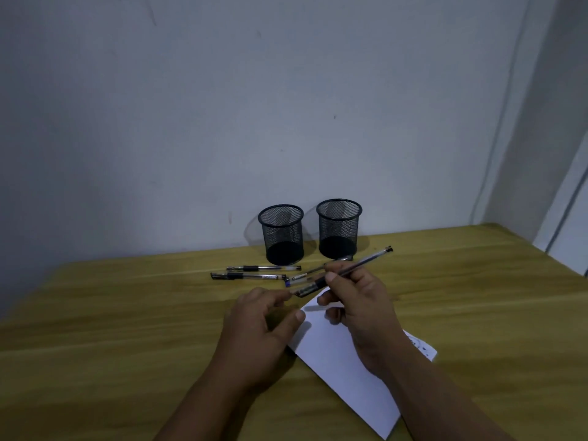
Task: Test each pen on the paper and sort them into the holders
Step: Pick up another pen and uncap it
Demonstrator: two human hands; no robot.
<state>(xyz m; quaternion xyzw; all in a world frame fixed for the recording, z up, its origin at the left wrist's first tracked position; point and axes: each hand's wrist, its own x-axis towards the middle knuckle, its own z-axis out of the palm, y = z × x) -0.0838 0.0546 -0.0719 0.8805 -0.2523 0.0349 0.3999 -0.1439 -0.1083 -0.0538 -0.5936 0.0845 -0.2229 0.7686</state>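
A wooden table [127,313] stands against a pale grey wall [222,122] in a dim room. Two black mesh holders [282,234] [339,229] stand side by side near the wall, with three pens [248,276] lying before them. The right hand [359,308] grips a clear pen [346,270] with a black grip, tilted above the white paper [343,370]. The left hand [265,326] pinches its front end, fingers curled

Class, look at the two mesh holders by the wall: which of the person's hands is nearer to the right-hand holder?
Right. The right hand, gripping a pen, sits just in front of the right-hand holder; the left hand lies farther back and leftward.
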